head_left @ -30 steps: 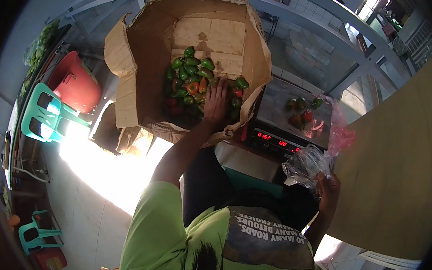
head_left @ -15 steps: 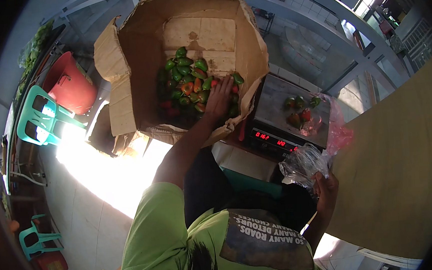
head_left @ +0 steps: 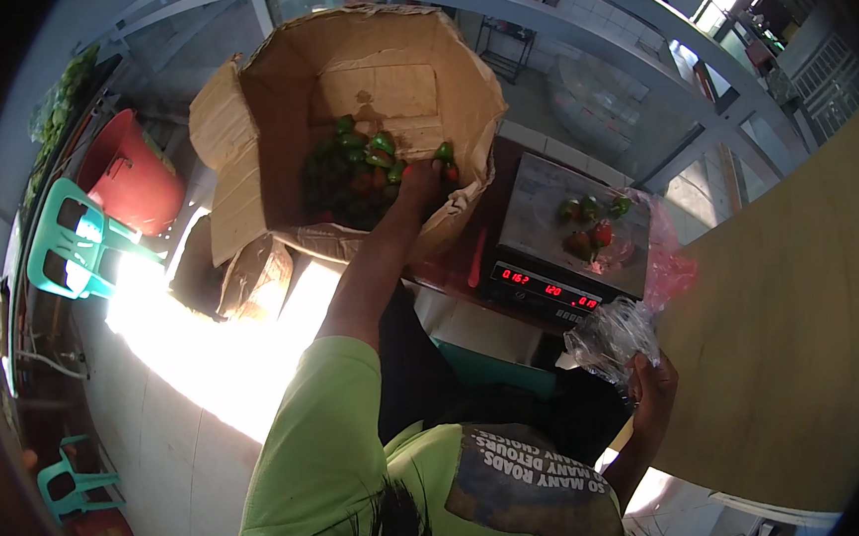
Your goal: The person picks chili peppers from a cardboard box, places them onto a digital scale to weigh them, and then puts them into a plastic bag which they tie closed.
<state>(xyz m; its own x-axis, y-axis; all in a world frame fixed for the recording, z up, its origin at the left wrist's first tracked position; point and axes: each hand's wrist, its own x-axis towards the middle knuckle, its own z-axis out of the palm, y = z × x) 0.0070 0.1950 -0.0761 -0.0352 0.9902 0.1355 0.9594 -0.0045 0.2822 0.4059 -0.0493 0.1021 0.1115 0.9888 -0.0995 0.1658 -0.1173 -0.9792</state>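
A large open cardboard box holds a heap of small green, red and orange peppers. My left hand reaches over the box's near side into the right of the heap. Its fingers curl down among the peppers, and whatever they grip is hidden. My right hand is closed on the gathered edge of a clear plastic bag, beside the digital scale. Several peppers lie on the scale's metal pan, and its red display is lit.
Pink plastic lies along the pan's right side, beside a tan board. A red handle-like piece lies between box and scale. Leftward are a turquoise plastic chair and a red bucket. A white-framed glass partition stands behind.
My left fingers, stretched out over the peppers before, are now curled down among them. The box appears slightly lower and further left in the picture. My right hand still holds the plastic bag.
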